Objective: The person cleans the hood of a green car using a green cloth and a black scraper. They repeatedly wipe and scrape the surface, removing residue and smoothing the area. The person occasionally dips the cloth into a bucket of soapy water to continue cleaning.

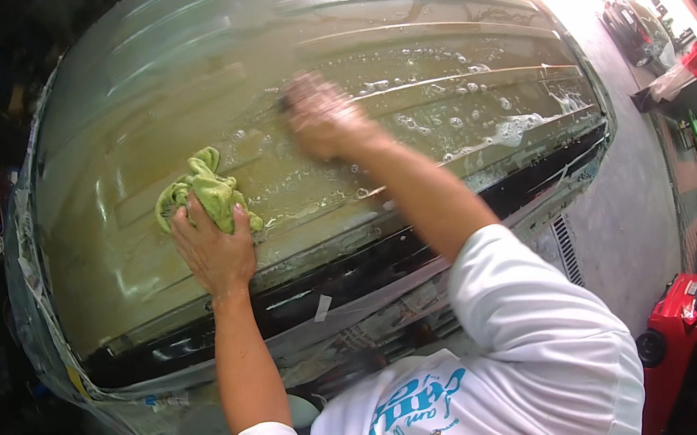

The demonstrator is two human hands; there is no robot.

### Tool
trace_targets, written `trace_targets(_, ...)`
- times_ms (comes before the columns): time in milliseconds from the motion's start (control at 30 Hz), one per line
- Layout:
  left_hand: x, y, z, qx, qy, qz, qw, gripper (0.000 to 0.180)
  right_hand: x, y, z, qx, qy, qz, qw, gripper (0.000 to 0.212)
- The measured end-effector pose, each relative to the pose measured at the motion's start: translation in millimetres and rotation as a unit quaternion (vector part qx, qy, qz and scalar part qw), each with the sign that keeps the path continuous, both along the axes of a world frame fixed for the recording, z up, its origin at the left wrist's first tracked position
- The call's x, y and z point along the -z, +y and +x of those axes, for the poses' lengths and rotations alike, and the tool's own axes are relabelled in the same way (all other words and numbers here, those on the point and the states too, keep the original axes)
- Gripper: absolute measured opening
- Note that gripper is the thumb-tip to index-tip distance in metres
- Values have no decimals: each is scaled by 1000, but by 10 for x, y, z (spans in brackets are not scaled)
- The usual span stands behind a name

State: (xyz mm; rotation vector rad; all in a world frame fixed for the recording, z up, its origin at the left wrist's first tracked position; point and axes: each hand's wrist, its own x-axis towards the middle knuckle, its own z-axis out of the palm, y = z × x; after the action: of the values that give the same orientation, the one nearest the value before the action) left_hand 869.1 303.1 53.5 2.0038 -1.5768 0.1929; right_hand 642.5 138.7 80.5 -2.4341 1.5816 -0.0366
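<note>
A wide vehicle roof, ribbed and dull olive-green, lies below me, wet and dotted with soap bubbles. My left hand presses a crumpled lime-green cloth against its near left part, fingers closed over the fabric. Farther in, near the roof's middle, my right hand is smeared by motion. Its fingers are curled down on the soapy surface, around something dark and small at their left that I cannot make out. White suds gather along the near right ribs.
Black trim runs along the roof's near edge, with masking paper and plastic sheeting around the sides. A red car stands on the grey floor at the lower right. Another dark car is by the bright opening.
</note>
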Motion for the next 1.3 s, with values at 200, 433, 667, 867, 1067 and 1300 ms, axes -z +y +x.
trace_targets(200, -32, -32, -134, 0, -17, -16, 1000, 74, 94, -834, -2569, 300, 30, -18, 953, 55)
trace_targets(433, 61, -35, -55, -5, -23, -21, 999, 72, -135, 240, -8, -21, -40, 3, 999, 73)
trace_targets(667, 9, -3, -98, -14, -22, -13, 1000, 68, -376, -20, -2398, 290, -99, 118, 945, 58)
trace_targets(867, 81, -39, -56, -6, -30, -18, 999, 68, 363, 535, -490, 20, 24, -136, 990, 65)
trace_targets(1067, 83, -2, 7, 4, -12, -24, 1000, 69, 400, 127, -2157, 69, 266, -154, 949, 62)
trace_targets(1300, 117, -66, -39, 1, -38, -23, 999, 71, 362, 633, -556, 49, 112, -143, 982, 62)
